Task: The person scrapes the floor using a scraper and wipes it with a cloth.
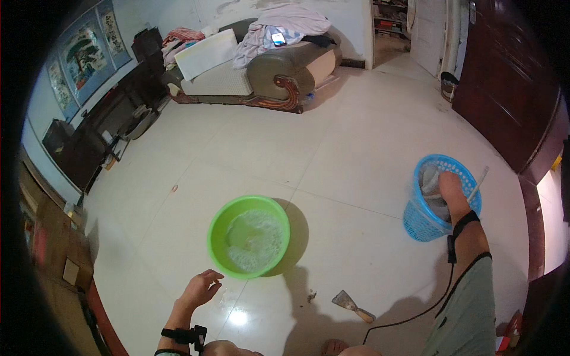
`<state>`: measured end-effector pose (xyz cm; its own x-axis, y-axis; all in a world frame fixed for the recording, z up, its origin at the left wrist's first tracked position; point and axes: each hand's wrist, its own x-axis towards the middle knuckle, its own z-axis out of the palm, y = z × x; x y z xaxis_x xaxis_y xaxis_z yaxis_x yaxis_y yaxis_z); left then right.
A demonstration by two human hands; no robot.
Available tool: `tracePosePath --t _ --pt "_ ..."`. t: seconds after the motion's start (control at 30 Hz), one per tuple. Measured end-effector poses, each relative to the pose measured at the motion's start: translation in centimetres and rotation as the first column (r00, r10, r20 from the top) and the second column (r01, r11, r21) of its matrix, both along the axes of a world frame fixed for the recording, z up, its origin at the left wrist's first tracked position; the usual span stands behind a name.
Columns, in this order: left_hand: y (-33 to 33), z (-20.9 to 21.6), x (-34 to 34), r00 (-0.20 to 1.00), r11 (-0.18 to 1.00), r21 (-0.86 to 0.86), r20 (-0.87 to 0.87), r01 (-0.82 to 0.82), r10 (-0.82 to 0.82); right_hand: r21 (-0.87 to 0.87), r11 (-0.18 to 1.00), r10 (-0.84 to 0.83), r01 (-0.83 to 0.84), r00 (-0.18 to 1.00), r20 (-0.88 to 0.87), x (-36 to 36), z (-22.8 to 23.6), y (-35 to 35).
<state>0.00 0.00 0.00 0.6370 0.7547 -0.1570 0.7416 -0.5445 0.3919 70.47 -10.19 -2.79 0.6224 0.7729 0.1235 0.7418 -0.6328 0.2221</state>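
My right hand [450, 183] reaches down into a blue plastic basket [420, 221] with a holed rim. It touches a grey cloth [433, 199] inside, and its fingers are hidden, so I cannot tell whether they grip it. A pale stick [478, 184] leans out of the basket beside my wrist. My left hand [202, 289] hovers empty just below the rim of a green basin [218, 261], fingers loosely bent and apart. Sudsy water [256, 240] with white foam lies in the basin.
A scraper [353, 305] with a wooden handle lies on the tiled floor near my feet, beside a small dark scrap [312, 296]. A cable runs from my right wristband. Farther off stand a sofa [276, 71] heaped with cloths and a dark red door [504, 77].
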Motion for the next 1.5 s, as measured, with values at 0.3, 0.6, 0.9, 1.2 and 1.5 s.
tracePosePath --t 0.3,0.6,0.9,1.2,1.5 --pt "-0.7 0.5 0.3 0.993 0.992 0.075 0.049 0.103 -0.107 0.159 0.883 0.341 -0.441 0.837 0.428 -5.5 9.8 -2.7" --pt "-1.0 -2.9 -1.0 0.977 0.984 -0.178 0.209 -0.007 0.044 0.386 0.798 0.341 -0.463 0.875 0.345 -16.5 15.5 -4.5" --pt "-5.5 -12.7 -3.6 0.956 0.729 -0.677 0.269 0.099 0.12 0.339 0.884 0.369 0.322 -0.034 -0.929 -29.3 -7.9 -3.8" --pt "-10.9 -18.5 -3.9 0.866 0.069 -0.995 0.101 0.076 0.49 -0.24 0.933 0.006 0.267 -0.681 -0.732 -49.8 -19.7 -7.5" --pt "-12.9 -20.9 -7.0 0.755 0.041 -0.999 0.018 -0.012 0.655 -0.036 0.98 0.062 0.194 -0.476 -0.877 -48.1 -20.2 -5.2"
